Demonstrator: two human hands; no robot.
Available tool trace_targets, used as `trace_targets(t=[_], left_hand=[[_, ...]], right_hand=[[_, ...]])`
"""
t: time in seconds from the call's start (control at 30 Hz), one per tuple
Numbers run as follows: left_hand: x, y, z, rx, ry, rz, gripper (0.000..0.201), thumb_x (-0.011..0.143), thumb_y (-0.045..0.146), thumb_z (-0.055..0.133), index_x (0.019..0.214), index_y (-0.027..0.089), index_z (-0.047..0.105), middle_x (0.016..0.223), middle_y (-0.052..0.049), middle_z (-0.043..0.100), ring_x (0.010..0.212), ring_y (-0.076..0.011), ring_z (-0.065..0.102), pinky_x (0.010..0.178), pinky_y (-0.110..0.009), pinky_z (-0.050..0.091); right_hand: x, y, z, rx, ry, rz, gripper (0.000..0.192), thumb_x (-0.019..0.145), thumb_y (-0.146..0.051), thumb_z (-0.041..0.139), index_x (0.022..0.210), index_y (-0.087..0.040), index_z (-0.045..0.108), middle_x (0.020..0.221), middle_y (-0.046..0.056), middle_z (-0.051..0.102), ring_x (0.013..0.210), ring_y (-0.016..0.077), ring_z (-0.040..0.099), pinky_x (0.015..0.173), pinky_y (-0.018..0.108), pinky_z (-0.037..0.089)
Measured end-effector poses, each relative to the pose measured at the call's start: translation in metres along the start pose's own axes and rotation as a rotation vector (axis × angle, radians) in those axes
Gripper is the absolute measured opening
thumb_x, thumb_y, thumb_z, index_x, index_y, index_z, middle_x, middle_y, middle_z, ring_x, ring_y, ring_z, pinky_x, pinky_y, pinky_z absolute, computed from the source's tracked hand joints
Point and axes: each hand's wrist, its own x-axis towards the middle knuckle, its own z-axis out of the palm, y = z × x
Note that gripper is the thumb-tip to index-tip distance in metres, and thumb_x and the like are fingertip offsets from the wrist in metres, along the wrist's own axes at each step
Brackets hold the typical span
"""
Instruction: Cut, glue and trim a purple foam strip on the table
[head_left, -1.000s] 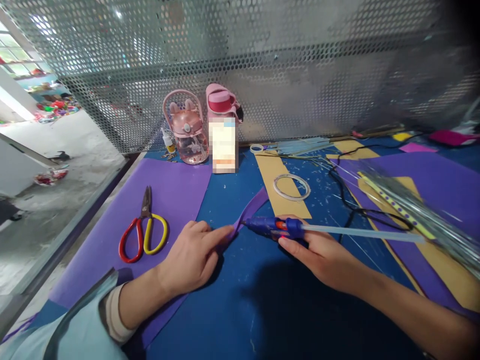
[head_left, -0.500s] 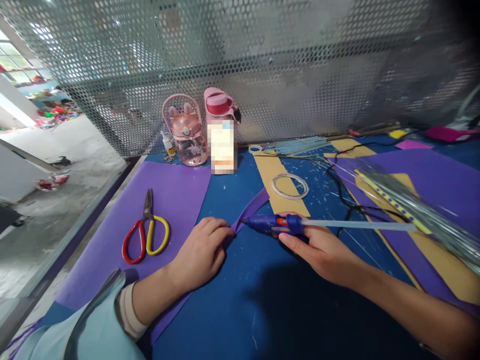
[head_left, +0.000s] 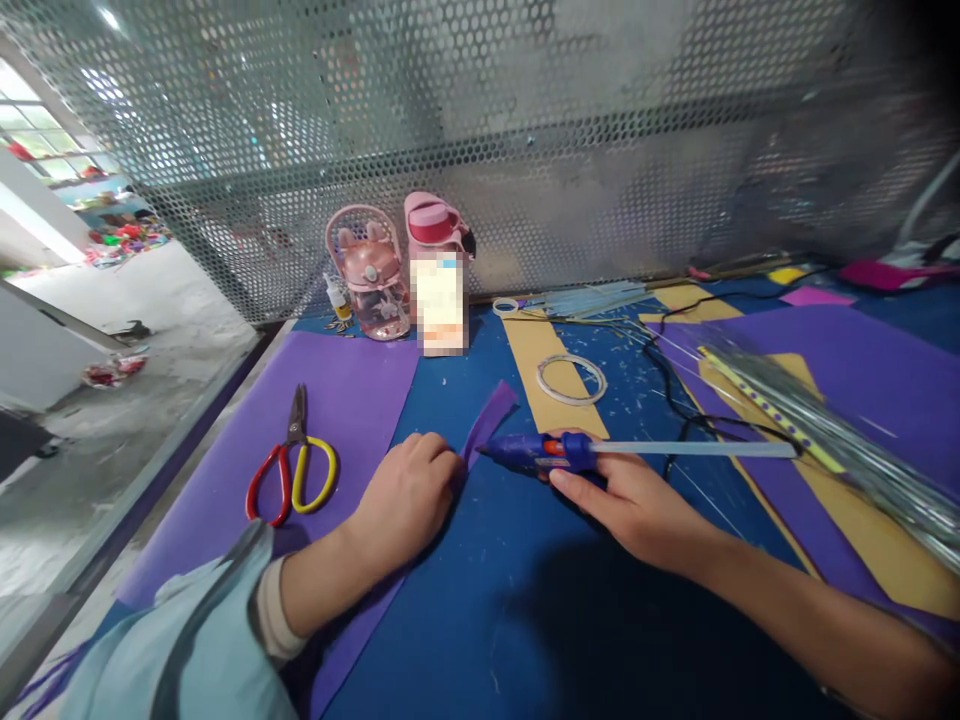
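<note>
My right hand (head_left: 630,500) is closed round a blue hot glue gun (head_left: 525,455), its nozzle pointing left. A long clear glue stick (head_left: 690,450) sticks out of the gun's back end. The nozzle tip meets or hovers just over a narrow purple strip (head_left: 491,412); I cannot tell which. My left hand (head_left: 412,490) has its fingers curled down on the near end of that strip, hiding it. Left of this hand, scissors (head_left: 298,425) with one red and one yellow handle lie on a purple sheet (head_left: 352,375).
A white tape ring (head_left: 541,378) rests on a tan strip (head_left: 525,345). At the back stand a pink bottle (head_left: 373,285), another pink bottle (head_left: 435,225) and a small glue bottle (head_left: 336,297). Black cord (head_left: 667,385) and clear-wrapped bundles (head_left: 832,420) lie right, before a perforated metal panel (head_left: 525,150).
The purple strip's free end has shifted left and is shorter beyond my left fingers. The glue gun has moved slightly left, its nozzle still at the strip. The view has shifted a little.
</note>
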Motion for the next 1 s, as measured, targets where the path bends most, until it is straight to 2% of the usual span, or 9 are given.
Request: trace_targets(t=[0.07,0.13,0.47,0.63,1.0], left_hand=[[-0.001,-0.004,0.011,-0.06,0.109,-0.044,0.021,0.085,0.011,0.044,0.097,0.015,0.061,0.094,-0.008,0.057,0.086,-0.0207,0.053,0.078,-0.036,0.047],[-0.003,-0.006,0.018,-0.121,0.151,-0.055,0.02,0.086,0.012,0.043,0.097,0.015,0.059,0.093,-0.008,0.056,0.087,-0.0202,0.052,0.079,-0.036,0.046],[-0.004,-0.006,0.019,-0.201,0.132,-0.046,0.019,0.084,0.006,0.044,0.093,0.016,0.057,0.091,-0.007,0.057,0.085,-0.0197,0.051,0.077,-0.035,0.046],[-0.004,-0.006,0.019,-0.187,0.132,-0.038,0.019,0.084,0.007,0.044,0.093,0.018,0.057,0.091,-0.006,0.058,0.085,-0.0193,0.053,0.078,-0.035,0.046],[-0.003,-0.006,0.019,-0.166,0.131,-0.044,0.019,0.084,0.008,0.044,0.094,0.017,0.058,0.091,-0.006,0.059,0.085,-0.0196,0.054,0.077,-0.035,0.047]], right_hand=[[0.0,0.001,0.0,0.009,-0.009,0.004,0.032,0.091,-0.038,0.045,0.11,-0.023,0.065,0.107,0.005,0.069,0.103,0.0256,0.062,0.092,0.038,0.049],[-0.001,0.003,0.002,0.005,-0.005,0.002,0.031,0.09,-0.038,0.046,0.112,-0.025,0.063,0.109,0.005,0.069,0.107,0.0263,0.061,0.093,0.038,0.049],[-0.002,0.003,0.002,-0.041,-0.062,-0.01,0.033,0.09,-0.036,0.046,0.116,-0.022,0.06,0.118,0.006,0.065,0.112,0.0265,0.058,0.096,0.039,0.048],[-0.001,0.006,0.004,-0.096,-0.038,-0.021,0.034,0.091,-0.038,0.044,0.118,-0.025,0.061,0.121,0.005,0.064,0.116,0.0272,0.056,0.099,0.04,0.045],[0.002,0.002,0.003,-0.027,-0.038,0.035,0.037,0.092,-0.038,0.042,0.122,-0.023,0.059,0.122,0.006,0.063,0.119,0.0275,0.053,0.102,0.042,0.041]])
